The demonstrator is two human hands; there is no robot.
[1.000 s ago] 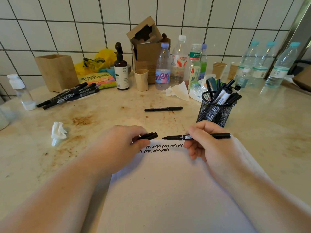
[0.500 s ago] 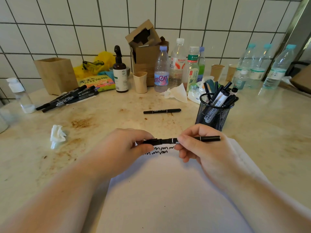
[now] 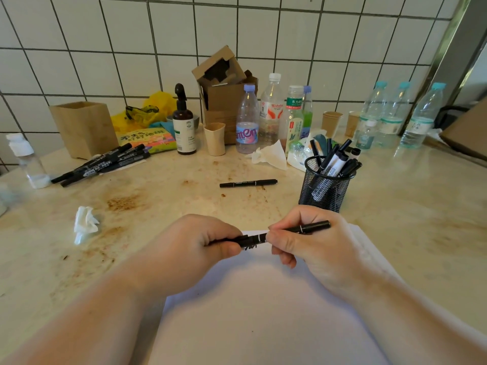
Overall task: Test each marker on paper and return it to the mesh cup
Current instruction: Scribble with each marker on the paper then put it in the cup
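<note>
Fingers of our left hand and right hand pinch the black marker over the paper, pressing its cap home, we judge, before the mesh cup.

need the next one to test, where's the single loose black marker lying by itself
In the head view, the single loose black marker lies flat on the beige counter, beyond both hands, left of the black mesh cup.
</note>
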